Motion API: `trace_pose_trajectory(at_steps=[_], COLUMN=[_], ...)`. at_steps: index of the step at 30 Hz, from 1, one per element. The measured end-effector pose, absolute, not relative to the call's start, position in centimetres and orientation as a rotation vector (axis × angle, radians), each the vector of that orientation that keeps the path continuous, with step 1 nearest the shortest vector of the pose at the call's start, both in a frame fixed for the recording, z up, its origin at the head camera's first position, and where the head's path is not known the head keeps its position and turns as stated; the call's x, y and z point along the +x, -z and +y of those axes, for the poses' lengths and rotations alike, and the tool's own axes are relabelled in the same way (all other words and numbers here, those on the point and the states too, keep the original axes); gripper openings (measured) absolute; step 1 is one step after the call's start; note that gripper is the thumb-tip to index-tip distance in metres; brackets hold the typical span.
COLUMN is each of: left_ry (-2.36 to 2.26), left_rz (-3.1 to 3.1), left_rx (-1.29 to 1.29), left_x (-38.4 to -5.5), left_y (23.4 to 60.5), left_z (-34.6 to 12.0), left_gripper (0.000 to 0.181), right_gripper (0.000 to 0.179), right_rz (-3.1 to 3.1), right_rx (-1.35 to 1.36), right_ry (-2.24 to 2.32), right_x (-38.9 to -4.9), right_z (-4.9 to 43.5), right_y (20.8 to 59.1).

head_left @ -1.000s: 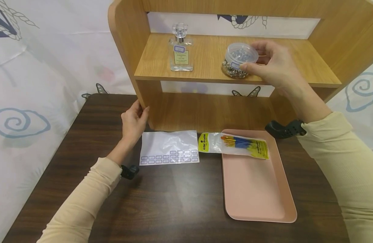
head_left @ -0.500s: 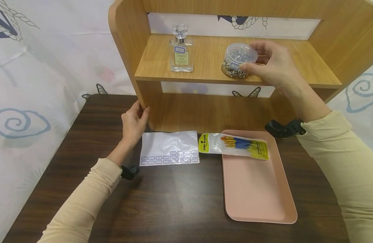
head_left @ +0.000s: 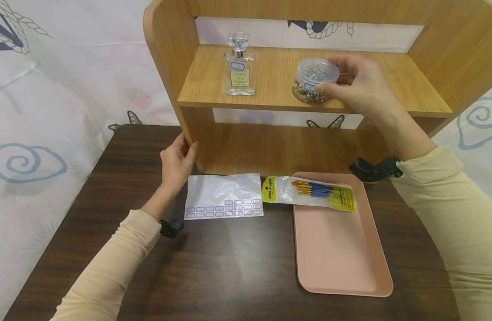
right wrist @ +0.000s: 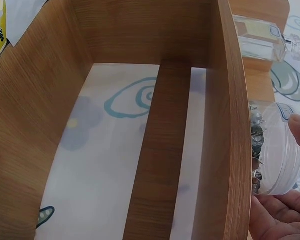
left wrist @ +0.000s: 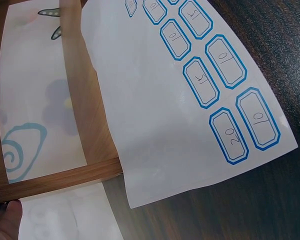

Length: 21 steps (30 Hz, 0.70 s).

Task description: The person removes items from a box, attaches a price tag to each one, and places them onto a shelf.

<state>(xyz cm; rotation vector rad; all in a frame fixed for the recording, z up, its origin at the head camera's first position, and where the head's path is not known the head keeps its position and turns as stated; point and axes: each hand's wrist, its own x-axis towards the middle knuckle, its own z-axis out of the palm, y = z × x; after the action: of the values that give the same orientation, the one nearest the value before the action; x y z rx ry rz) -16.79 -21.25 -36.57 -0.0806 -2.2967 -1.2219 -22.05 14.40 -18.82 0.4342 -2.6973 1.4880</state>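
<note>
The right hand [head_left: 360, 84], upper right, pinches the clear jar [head_left: 313, 80] between thumb and fingers; the left hand [head_left: 177, 164], centre-left, touches the wooden shelf [head_left: 171, 58].

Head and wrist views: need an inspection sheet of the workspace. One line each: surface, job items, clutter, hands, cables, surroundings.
Surface: dark brown wood-grain table, bearing a light-brown wooden shelf unit.
Job items: round clear plastic jar of small metallic pieces, labelled, at the upper shelf's front edge; clear glass bottle, labelled, upright on that shelf.
Clutter: white sheet of blue-bordered labels; clear-and-yellow packet of paintbrushes, partly across a pink rectangular tray.
Hands: right hand grips the jar; left hand touches the unit's left side, grip unclear.
Cables: nothing seen.
Surroundings: white patterned backdrop.
</note>
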Motion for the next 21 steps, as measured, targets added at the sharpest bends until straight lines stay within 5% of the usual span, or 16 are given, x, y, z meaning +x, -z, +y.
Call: trace_pose_trajectory(at_steps=[21], left_ry=[1.192], left_rz=[-2.292], left_rx=[-0.082], left_x=[-16.67], left_y=[36.49], left_z=[-21.19], left_gripper=[0.03], right_gripper=[0.071], right_rz=[-2.752], right_rx=[0.511], right_ry=[-1.439], right_x=[-21.47], right_z=[14.3], right_y=[18.87])
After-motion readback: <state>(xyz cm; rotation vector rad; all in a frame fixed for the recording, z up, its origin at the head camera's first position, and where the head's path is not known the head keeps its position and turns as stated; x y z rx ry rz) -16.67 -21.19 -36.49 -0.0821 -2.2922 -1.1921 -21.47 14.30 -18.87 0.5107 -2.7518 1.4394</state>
